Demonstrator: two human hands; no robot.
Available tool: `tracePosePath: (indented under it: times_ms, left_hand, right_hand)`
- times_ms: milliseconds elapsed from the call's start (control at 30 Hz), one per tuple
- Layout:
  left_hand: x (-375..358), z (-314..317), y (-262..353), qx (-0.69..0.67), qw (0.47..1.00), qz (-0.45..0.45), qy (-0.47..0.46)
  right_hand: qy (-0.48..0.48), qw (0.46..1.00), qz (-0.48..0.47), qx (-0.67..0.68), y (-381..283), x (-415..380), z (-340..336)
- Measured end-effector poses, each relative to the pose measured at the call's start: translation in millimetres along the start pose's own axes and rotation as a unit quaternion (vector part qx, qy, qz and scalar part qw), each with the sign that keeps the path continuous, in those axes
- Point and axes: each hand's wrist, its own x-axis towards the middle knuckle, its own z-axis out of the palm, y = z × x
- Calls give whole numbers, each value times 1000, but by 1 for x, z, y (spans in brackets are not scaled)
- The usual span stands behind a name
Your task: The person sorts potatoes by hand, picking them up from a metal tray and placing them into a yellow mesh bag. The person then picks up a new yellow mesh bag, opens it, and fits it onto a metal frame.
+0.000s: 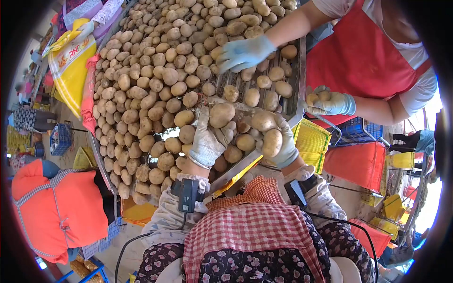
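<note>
Many potatoes (155, 99) cover a metal sorting table (296, 94) in front of me. My left hand (207, 144), in a pale work glove, is closed round a large potato (222, 115) at the table's near side. In a matching glove, my right hand (284, 146) holds potatoes, one (272, 143) in front of the palm and another (263, 121) just above it. More potatoes lie between my two hands. Dark devices with cables are strapped to both my wrists.
A co-worker in a red apron (354, 61) reaches a gloved hand (245, 53) over the potatoes; the other glove (330, 103) holds potatoes. Yellow crates (311, 141) stand right of the table. Another person in orange (61, 207) is at the left, below a yellow sack (71, 61).
</note>
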Motion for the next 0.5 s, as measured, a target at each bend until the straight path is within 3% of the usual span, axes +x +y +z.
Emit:
tracePosePath:
  times_ms: [33,100,233,267,300,333,367,400,433,467,500]
  left_hand:
    - [-1,-2,0,-1,1000,2,-1]
    - [-2,-13,1,54,996,-75,-11]
    - [-3,-30,-4,212,977,-18,6]
    - [-5,-29,-5,212,977,-18,7]
    - [-7,-27,-7,208,978,-19,11]
    - [-9,-21,-10,205,978,-19,12]
    - [-11,-14,-14,204,979,-18,11]
    - [-13,-3,-21,336,941,44,-13]
    - [-10,1,-31,400,910,104,-48]
    - [-7,5,-41,457,870,168,-74]
    - [0,5,-50,623,725,258,-139]
  right_hand:
    - [-1,1000,2,-2,-5,-5,-5]
    - [-35,997,45,53,-22,-23,-25]
    - [54,995,-46,-70,-74,-78,-52]
    - [192,938,-124,-259,-92,-88,-72]
    - [317,821,-194,-432,-105,-96,-91]
    - [317,821,-195,-433,-109,-101,-102]
    - [323,728,-275,-538,-112,-106,-112]
    - [314,617,-349,-632,-116,-105,-115]
    - [287,712,-239,-594,-97,-104,-74]
    - [189,828,-203,-487,-67,-95,-35]
    - [94,893,-184,-400,-36,-82,-16]
